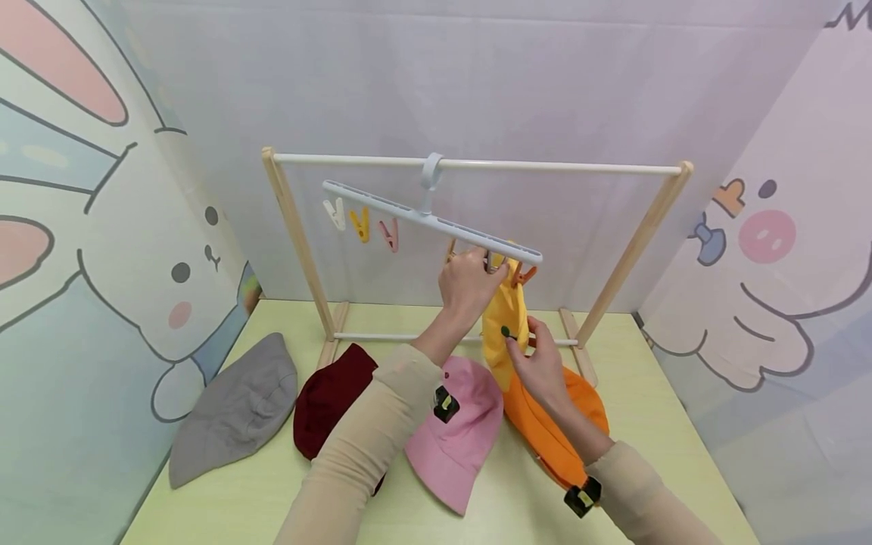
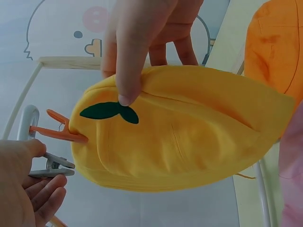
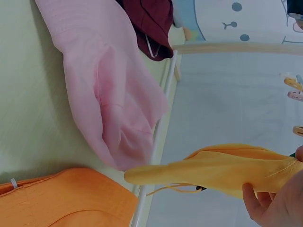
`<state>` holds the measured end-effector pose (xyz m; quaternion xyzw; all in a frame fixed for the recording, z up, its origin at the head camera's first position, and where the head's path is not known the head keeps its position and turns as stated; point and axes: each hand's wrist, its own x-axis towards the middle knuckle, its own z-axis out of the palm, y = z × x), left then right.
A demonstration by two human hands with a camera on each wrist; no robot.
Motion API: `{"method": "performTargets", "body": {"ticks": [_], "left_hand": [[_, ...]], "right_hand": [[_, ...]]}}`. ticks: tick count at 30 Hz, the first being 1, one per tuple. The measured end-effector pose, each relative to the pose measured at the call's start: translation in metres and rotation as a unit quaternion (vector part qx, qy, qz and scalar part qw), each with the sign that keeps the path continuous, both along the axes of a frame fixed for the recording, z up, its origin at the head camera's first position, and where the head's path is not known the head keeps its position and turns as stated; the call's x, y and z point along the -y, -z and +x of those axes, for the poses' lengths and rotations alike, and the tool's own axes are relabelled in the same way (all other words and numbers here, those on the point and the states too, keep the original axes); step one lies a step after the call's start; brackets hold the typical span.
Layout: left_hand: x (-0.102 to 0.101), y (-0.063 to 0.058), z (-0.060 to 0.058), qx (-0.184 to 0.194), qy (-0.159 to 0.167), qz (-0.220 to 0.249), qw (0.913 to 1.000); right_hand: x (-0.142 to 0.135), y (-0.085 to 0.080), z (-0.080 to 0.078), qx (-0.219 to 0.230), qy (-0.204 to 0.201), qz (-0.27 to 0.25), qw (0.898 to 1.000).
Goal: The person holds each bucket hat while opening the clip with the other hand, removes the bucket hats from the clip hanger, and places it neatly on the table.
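Observation:
A yellow bucket hat (image 1: 504, 325) with a green leaf patch (image 2: 109, 111) hangs from the right end of a pale blue hanger (image 1: 381, 206). An orange clip (image 2: 59, 130) bites the hat's edge. My left hand (image 1: 470, 284) pinches a grey clip (image 2: 52, 166); in the left wrist view the clip's tips are beside the hat, close to its edge. Lower down, my right hand (image 1: 541, 363) grips the hat, with the thumb on the near side by the leaf and the other fingers behind. In the right wrist view the hat's narrow edge points away from that hand.
The hanger hooks over the white rod (image 1: 559, 166) of a wooden rack (image 1: 636, 246). White (image 1: 335, 214), yellow (image 1: 360, 225) and pink clips (image 1: 389, 235) dangle from its left half. Grey (image 1: 238, 412), dark red (image 1: 334, 393), pink (image 1: 463, 439) and orange hats (image 1: 545, 431) lie on the table.

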<state>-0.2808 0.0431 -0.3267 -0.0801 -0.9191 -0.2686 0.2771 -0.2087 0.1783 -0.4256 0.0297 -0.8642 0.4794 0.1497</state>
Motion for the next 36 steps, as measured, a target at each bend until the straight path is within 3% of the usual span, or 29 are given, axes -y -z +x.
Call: {"method": "performTargets", "body": {"ticks": [6, 15, 36], "left_hand": [[0.001, 0.001, -0.001, -0.006, -0.002, 0.001, 1.0], [0.001, 0.004, -0.002, 0.002, -0.004, 0.007, 1.0], [0.003, 0.009, -0.003, -0.005, -0.016, 0.022, 0.9996]], "right_hand": [[-0.003, -0.001, 0.002, -0.011, 0.015, 0.01, 1.0], [-0.009, -0.001, 0.002, -0.082, 0.037, 0.054, 0.994], [-0.031, -0.014, 0.001, -0.161, 0.026, 0.122, 0.979]]}}
